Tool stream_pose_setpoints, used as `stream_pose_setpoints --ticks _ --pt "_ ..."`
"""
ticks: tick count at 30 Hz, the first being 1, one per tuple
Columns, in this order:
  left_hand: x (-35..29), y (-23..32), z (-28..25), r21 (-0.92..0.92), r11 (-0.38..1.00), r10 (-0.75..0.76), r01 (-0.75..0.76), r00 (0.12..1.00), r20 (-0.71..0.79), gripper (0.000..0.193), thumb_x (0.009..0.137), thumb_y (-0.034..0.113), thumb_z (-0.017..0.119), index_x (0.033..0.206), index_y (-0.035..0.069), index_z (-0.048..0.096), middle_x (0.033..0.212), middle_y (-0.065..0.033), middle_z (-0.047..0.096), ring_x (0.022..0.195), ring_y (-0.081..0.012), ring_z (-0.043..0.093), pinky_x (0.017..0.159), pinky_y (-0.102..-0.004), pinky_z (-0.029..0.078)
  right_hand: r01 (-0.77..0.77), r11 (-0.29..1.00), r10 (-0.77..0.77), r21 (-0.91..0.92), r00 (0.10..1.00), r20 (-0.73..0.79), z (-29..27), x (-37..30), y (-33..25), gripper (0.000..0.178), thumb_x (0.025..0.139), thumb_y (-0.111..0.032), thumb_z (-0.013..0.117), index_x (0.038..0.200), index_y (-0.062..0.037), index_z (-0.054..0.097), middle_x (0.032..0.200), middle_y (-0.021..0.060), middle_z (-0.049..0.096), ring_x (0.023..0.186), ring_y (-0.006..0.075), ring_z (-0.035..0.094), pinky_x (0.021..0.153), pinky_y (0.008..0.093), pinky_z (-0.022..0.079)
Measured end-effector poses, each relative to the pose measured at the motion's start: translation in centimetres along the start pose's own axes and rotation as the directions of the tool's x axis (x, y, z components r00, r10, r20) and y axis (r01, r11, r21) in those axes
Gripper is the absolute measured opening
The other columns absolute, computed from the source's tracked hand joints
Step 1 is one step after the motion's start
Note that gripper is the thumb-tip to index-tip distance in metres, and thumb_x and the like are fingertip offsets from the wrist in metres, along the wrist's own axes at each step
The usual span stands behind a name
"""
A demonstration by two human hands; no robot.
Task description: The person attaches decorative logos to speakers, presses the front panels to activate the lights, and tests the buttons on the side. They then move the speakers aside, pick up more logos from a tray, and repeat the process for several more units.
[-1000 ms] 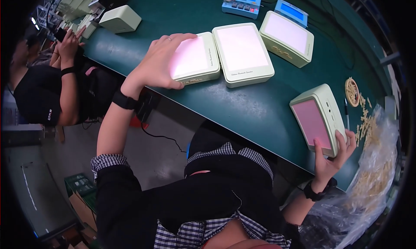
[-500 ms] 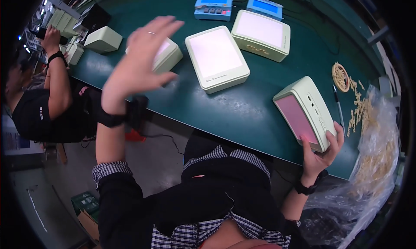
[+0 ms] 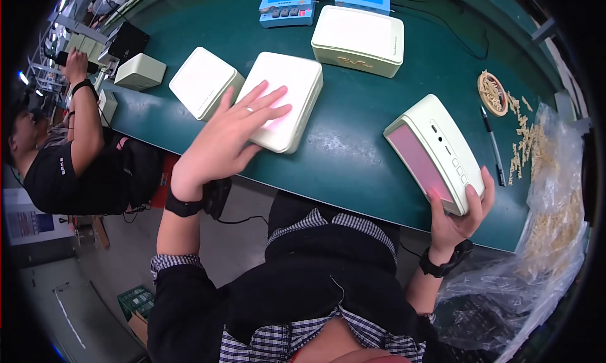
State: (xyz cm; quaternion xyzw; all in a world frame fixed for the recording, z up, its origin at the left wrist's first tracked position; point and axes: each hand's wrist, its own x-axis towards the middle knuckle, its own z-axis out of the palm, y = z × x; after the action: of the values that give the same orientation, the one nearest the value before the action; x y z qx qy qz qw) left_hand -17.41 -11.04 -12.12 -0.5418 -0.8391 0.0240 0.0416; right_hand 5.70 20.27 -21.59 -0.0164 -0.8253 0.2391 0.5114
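Observation:
My left hand (image 3: 230, 132) lies flat, fingers spread, on the pale top face of a cream box-shaped speaker (image 3: 297, 69). My right hand (image 3: 461, 214) grips the near end of another cream speaker (image 3: 442, 148), thumb on its pinkish front and fingers on the side. That speaker stands on the table with its row of ports and buttons facing up. Left of the first speaker sits one more pale-faced speaker (image 3: 203, 82), close beside it. A further speaker (image 3: 356, 41), with gold lettering on its side, lies at the back.
On the green table (image 3: 341, 158), two blue devices with screens (image 3: 287, 6) stand at the back. A pen (image 3: 493, 147), a round dish of small tan pieces (image 3: 492, 93) and a clear plastic bag (image 3: 549, 237) are at the right. A co-worker (image 3: 69, 154) works at the left, near another cream box (image 3: 140, 71).
My left hand has come down from the air onto the middle speaker, which has turned and shifted left. My right hand keeps its grip on the right speaker. The view has shifted slightly.

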Motion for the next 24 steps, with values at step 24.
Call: stream_pose_setpoints --ticks 24 --pt "1.1 1.5 2.0 -0.275 0.892 -0.435 0.359 0.848 -0.302 0.093 0.059 0.025 0.073 0.145 0.012 0.039 0.145 -0.0276 0.040 0.129 -0.0426 0.043 0.102 -0.0494 0.035 -0.027 0.993 0.072 -0.117 0.916 0.394 -2.1 6.4 -3.4 0.047 0.077 -0.007 0.076 0.122 -0.0056 0.065 0.133 0.0229 0.051 0.122 0.0377 0.051 0.101 0.0430 0.042"
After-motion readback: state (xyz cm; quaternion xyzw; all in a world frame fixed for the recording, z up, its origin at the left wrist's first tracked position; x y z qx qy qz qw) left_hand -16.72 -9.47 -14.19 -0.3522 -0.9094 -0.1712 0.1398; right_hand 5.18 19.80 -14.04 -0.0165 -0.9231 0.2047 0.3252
